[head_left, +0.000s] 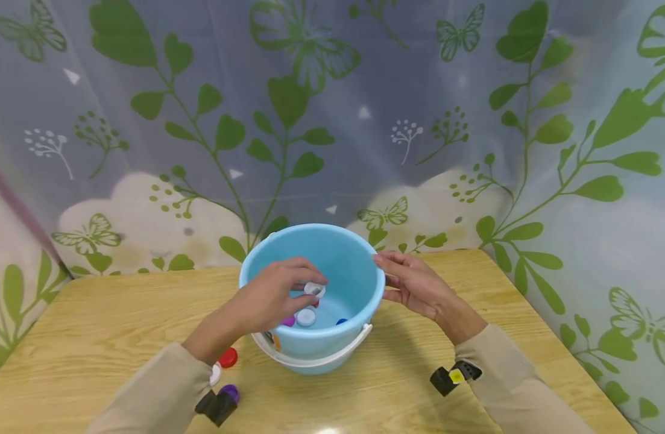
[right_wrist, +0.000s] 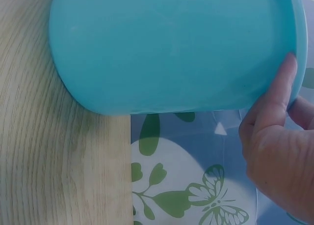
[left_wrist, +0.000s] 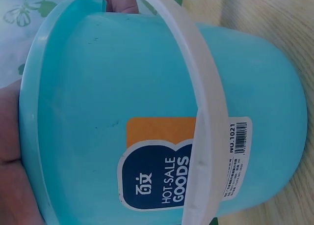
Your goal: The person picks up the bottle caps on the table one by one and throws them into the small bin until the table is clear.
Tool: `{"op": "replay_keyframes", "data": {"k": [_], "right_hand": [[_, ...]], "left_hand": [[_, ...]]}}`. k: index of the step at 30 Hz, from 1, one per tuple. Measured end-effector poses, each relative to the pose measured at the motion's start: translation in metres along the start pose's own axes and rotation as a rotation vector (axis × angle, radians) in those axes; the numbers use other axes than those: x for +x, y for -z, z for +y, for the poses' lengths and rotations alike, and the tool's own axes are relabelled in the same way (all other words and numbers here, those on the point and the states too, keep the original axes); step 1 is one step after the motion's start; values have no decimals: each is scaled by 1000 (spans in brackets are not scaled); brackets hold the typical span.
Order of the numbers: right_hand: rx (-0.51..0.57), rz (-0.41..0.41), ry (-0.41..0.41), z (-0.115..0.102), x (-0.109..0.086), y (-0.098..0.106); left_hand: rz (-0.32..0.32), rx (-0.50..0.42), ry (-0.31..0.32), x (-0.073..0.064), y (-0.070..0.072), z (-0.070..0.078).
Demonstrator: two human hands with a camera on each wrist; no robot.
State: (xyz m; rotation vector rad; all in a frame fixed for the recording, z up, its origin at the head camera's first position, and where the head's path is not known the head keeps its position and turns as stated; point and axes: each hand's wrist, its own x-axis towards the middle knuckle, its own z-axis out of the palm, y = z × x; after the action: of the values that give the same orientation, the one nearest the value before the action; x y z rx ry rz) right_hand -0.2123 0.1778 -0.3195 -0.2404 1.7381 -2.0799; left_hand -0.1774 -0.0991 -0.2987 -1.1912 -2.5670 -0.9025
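A light blue bucket (head_left: 343, 259) stands on the table with its white handle (head_left: 324, 362) hanging down in front. My left hand (head_left: 267, 295) reaches over the rim and pinches a small whitish bottle cap (head_left: 315, 288) between thumb and fingers, above the inside of the bucket. Lower inside lie a purple cap (head_left: 289, 321), a pale cap (head_left: 306, 317), a blue cap (head_left: 341, 321) and a partly hidden red one. My right hand (head_left: 416, 286) grips the bucket's right rim; in the right wrist view its fingers (right_wrist: 282, 87) lie along the outside wall just under the rim.
Left of the bucket on the wooden table (head_left: 148, 325), a red cap (head_left: 228, 357), a white cap (head_left: 215, 375) and a purple cap (head_left: 231, 393) lie near my left sleeve. A leaf-patterned curtain (head_left: 332, 150) hangs behind the table. The bucket's label (left_wrist: 157, 178) faces the left wrist camera.
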Motion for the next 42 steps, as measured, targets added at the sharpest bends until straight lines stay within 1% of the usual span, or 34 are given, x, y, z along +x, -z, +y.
{"op": "replay_keyframes", "data": {"k": [3, 9, 12, 18, 21, 24, 26, 30, 33, 35, 38, 42], "right_hand": [[1, -3, 0, 0, -1, 0], [8, 1, 6, 0, -2, 0], [11, -2, 7, 0, -2, 0], [22, -2, 7, 2, -2, -1], [24, 1, 6, 1, -1, -1], [26, 5, 6, 1, -1, -1], [25, 8, 7, 1, -1, -1], [32, 12, 3, 1, -1, 0], [41, 10, -3, 1, -2, 1], [50, 7, -7, 2, -1, 1], [65, 4, -14, 1, -1, 1], [74, -4, -21, 0, -1, 1]], "left_hand": [[-10, -24, 8, 0, 0, -1], [-18, -42, 15, 1, 0, -2], [-20, -50, 35, 1, 0, -2], [-23, -34, 48, 0, -1, -2], [-16, -43, 64, 0, -1, -2], [5, -30, 67, 0, -1, -1], [32, 2, 53, 0, -2, 0], [114, 97, -14, 0, -4, -1], [214, 192, -74, -2, -5, -1], [287, 248, -95, -4, -3, -1], [382, 302, -91, -10, 2, -5], [487, 313, -31, -25, 13, -15]]}}
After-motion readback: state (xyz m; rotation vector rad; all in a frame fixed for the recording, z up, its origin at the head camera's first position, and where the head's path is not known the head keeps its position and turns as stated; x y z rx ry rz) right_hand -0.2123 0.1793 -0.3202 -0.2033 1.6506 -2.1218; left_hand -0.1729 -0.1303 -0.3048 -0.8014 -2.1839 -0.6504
